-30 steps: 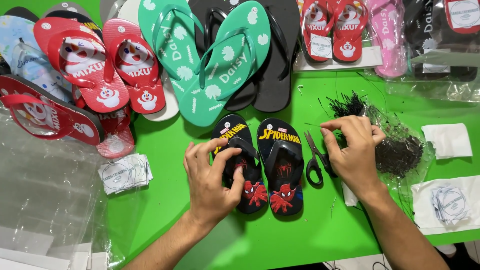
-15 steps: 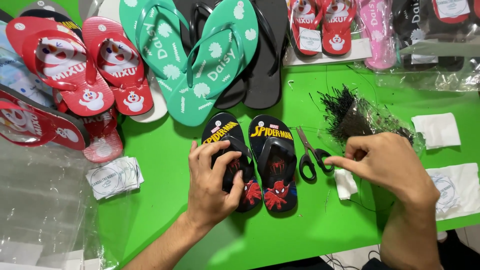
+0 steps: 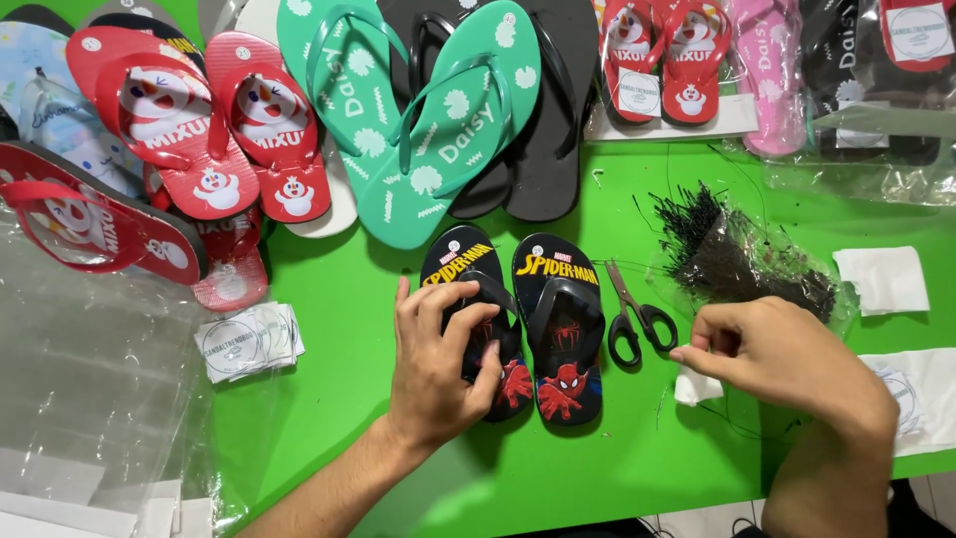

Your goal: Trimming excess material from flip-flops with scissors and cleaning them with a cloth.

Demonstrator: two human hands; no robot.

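Observation:
A pair of small black flip-flops with a red-and-blue cartoon print lies side by side on the green table (image 3: 329,299). My left hand (image 3: 438,364) rests on the left flip-flop (image 3: 468,274), fingers curled around its strap. The right flip-flop (image 3: 563,329) lies free beside it. My right hand (image 3: 782,359) hovers to the right, fingertips pinched together on a thin black plastic tie that is barely visible, above a small white tag (image 3: 697,387). Black-handled scissors (image 3: 632,319) lie between the flip-flops and my right hand.
A clear bag of black ties (image 3: 737,254) lies behind my right hand. Red (image 3: 189,139), green (image 3: 428,110), black and pink (image 3: 767,80) flip-flops crowd the far side. White labels (image 3: 249,342) and clear plastic bags (image 3: 90,399) lie at left, white paper pieces (image 3: 881,279) at right.
My right hand has drawn away from the bag of ties, toward me and down to the right. My left hand has stayed on the left flip-flop.

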